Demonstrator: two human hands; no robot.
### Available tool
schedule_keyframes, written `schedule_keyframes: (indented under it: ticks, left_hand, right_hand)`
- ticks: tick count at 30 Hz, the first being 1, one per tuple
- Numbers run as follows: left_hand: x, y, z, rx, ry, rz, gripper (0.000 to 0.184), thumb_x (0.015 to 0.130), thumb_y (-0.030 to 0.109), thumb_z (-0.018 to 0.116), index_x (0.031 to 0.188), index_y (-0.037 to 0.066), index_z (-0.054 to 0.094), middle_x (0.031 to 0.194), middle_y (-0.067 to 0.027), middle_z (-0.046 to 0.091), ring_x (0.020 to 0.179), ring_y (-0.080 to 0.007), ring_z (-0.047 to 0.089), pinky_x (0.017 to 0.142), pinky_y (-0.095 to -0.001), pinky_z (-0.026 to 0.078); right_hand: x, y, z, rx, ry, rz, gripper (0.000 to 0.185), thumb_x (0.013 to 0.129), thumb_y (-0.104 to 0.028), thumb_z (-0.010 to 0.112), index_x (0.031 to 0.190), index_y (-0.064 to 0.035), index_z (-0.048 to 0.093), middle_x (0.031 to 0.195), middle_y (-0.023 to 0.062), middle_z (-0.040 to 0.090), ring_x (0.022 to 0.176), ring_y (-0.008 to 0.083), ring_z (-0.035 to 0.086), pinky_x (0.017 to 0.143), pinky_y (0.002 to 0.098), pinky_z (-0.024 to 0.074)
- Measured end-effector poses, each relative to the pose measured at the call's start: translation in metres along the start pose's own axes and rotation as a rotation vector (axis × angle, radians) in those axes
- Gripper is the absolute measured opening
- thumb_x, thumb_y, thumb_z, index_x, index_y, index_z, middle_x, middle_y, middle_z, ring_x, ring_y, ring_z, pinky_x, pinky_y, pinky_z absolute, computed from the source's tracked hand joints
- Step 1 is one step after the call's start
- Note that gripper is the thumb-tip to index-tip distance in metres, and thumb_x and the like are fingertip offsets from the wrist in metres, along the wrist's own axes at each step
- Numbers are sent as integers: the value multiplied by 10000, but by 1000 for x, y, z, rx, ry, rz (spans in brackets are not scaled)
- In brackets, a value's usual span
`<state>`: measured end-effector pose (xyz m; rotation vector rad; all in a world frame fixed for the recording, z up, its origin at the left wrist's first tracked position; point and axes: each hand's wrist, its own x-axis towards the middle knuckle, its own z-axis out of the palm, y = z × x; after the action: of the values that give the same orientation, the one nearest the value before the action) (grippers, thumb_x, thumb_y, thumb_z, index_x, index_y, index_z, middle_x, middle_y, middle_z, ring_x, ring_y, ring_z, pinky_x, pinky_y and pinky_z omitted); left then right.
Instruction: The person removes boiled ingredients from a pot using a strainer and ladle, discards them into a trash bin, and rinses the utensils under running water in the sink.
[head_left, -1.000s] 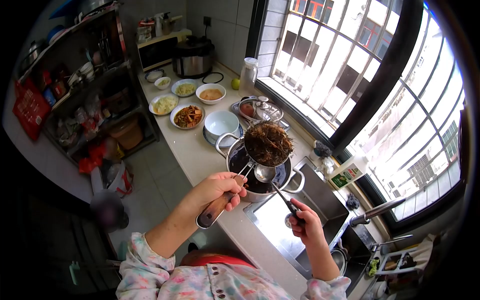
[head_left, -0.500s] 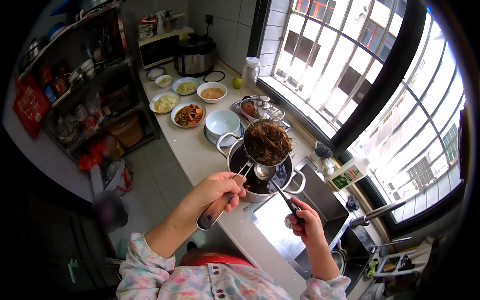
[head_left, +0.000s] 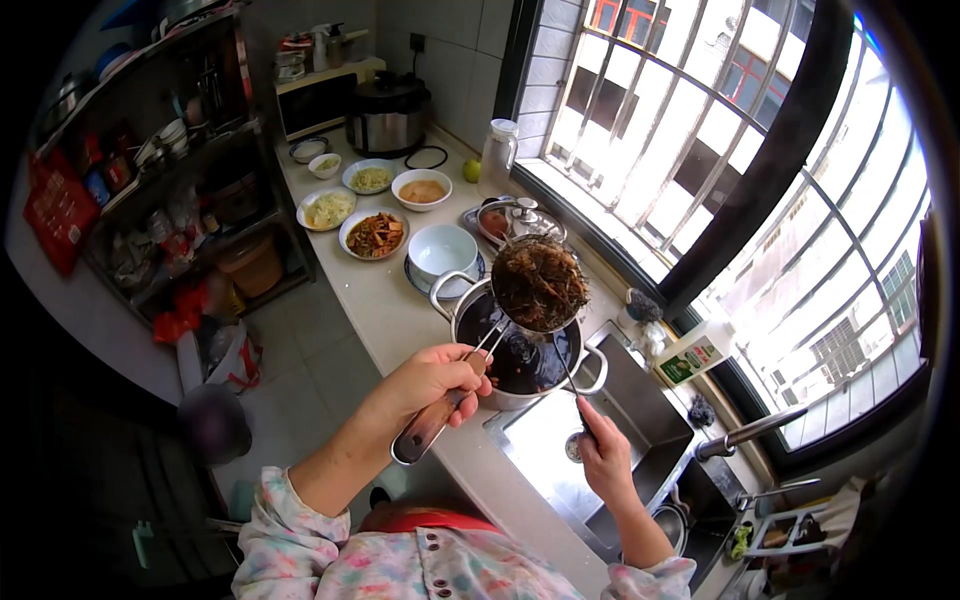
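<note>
My left hand [head_left: 445,385] is wrapped round the wooden handle of a strainer [head_left: 541,284], which is heaped with brown, stringy, root-like material. The strainer is over a two-handled metal pot [head_left: 515,398] of dark liquid. My right hand [head_left: 606,450] grips the dark handle of a ladle [head_left: 566,370], whose bowl is hidden, apparently in the liquid below the strainer. Beyond the pot stands a pale empty bowl [head_left: 443,250] on a blue-patterned plate. A glass lid [head_left: 522,220] lies behind the strainer.
Bowls of chopped food, among them a plate of brown pieces [head_left: 375,233] and a bowl of beige paste [head_left: 422,188], stand at the far left. A metal sink [head_left: 640,410] with a faucet [head_left: 750,432] is at the right. Behind are a cooker [head_left: 386,115] and a glass jug [head_left: 497,155].
My right hand has moved slightly down, and the ladle's bowl, earlier visible just under the strainer's edge, has dropped out of sight. My left hand and the strainer have hardly moved.
</note>
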<state>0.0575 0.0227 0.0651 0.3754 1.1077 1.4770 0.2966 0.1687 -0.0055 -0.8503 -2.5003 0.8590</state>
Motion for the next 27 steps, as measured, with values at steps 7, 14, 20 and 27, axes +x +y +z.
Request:
schedule_keyframes:
  ticks: [7,14,20,27]
  left_hand:
    - [-2,6,3,55,1,10,343,765,29,495,1098,-49,477,818,-116,552,473,-97,525,376,-202,429]
    - [0,7,1,75,-28,15,305,773,40,512,1069,-24,482,823,-126,560,494,-118,537,389,-234,430]
    - [1,5,1,75,-30,17,301,774,41,514,1065,-31,488,821,-124,560,496,-116,537,391,-230,430]
    - [0,3,0,51,-27,1,290,776,42,514,1055,-35,494,824,-120,556,504,-111,538,392,-229,432]
  right_hand:
    - [-2,24,12,357,101,135,475,798,21,455,1261,-80,479,841,95,587,733,129,541,693,239,433]
    - [-5,24,4,523,172,209,461,813,29,444,1268,-43,469,831,15,544,657,78,464,613,186,385]
    - [-4,26,4,735,230,281,386,872,-48,455,1257,-41,476,666,-34,470,508,27,378,444,167,306]
    - [-5,30,0,843,194,326,385,889,-110,455,1270,-54,457,600,-19,461,440,30,369,352,178,278]
